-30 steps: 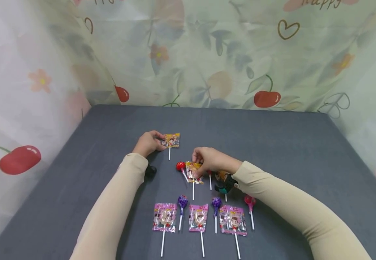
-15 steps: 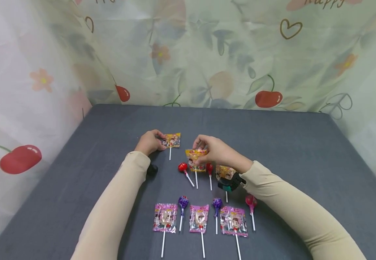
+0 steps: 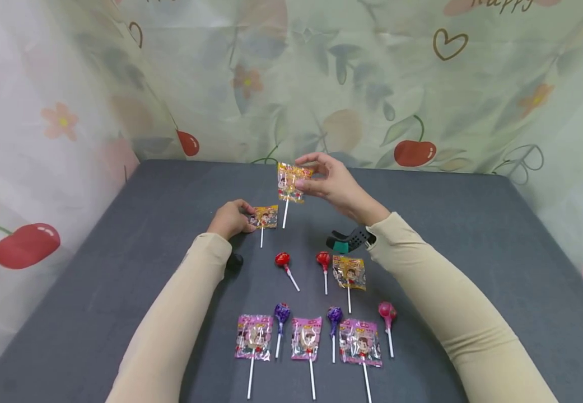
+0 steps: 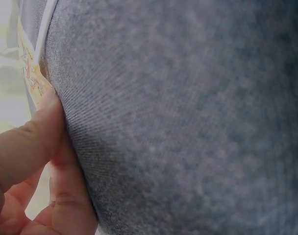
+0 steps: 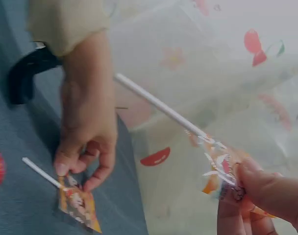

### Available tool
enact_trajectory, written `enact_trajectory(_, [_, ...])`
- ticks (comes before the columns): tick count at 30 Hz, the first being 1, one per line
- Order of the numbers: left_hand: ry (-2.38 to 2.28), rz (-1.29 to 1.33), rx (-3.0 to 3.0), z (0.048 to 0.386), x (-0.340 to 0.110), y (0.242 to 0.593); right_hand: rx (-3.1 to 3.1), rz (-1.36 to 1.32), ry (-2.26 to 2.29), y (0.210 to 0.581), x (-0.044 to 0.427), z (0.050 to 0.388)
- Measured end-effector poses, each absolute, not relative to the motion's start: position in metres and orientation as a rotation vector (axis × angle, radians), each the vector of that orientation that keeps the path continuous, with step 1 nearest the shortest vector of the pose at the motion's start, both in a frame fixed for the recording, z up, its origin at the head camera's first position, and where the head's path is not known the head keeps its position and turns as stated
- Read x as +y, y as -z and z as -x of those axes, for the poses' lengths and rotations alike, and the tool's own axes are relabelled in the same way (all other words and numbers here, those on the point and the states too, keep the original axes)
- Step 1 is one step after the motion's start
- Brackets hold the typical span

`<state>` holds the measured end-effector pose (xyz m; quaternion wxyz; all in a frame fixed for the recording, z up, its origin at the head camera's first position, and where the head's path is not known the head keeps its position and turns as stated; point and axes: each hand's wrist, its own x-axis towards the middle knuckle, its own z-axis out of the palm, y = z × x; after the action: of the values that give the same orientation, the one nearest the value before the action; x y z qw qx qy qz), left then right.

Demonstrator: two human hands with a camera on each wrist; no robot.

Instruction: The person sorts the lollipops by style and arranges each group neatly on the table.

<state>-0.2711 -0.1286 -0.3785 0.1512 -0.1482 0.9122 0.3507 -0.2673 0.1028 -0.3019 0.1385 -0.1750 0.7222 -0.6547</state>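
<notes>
My right hand (image 3: 329,179) pinches an orange-wrapped lollipop (image 3: 287,182) by the right side of its wrapper, lifted above the far part of the table with the stick pointing down. Lower and to the left, my left hand (image 3: 231,219) pinches the left edge of another orange-wrapped lollipop (image 3: 266,217), which lies on the table. The left wrist view shows the left thumb (image 4: 34,139) against that wrapper (image 4: 34,73). In the right wrist view both the raised lollipop (image 5: 222,166) and the lower one (image 5: 79,203) appear, each between thumb and fingers.
Two red lollipops (image 3: 283,259) and an orange-wrapped one (image 3: 349,272) lie mid-table. Nearer are pink-wrapped lollipops (image 3: 253,337), two purple ones (image 3: 282,312) and a pink ball lollipop (image 3: 387,311). A patterned curtain (image 3: 291,84) stands behind the grey table (image 3: 422,224).
My right hand has lifted the orange-wrapped lollipop from between the red ones and carried it away from me, slightly left. The left hand has stayed in place on its lollipop.
</notes>
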Motion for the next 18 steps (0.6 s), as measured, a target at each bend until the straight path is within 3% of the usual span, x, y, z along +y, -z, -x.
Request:
enact_trajectory(6, [-1.03, 0.422, 2.607, 0.271, -0.128, 0.379, 2.081, 0.298, 1.887, 0.303, 0.092, 0.291])
enact_trajectory(18, [-1.003, 0.365, 2.604, 0.27, -0.124, 0.379, 2.298, -0.013, 1.569, 0.37, 0.081, 0.305])
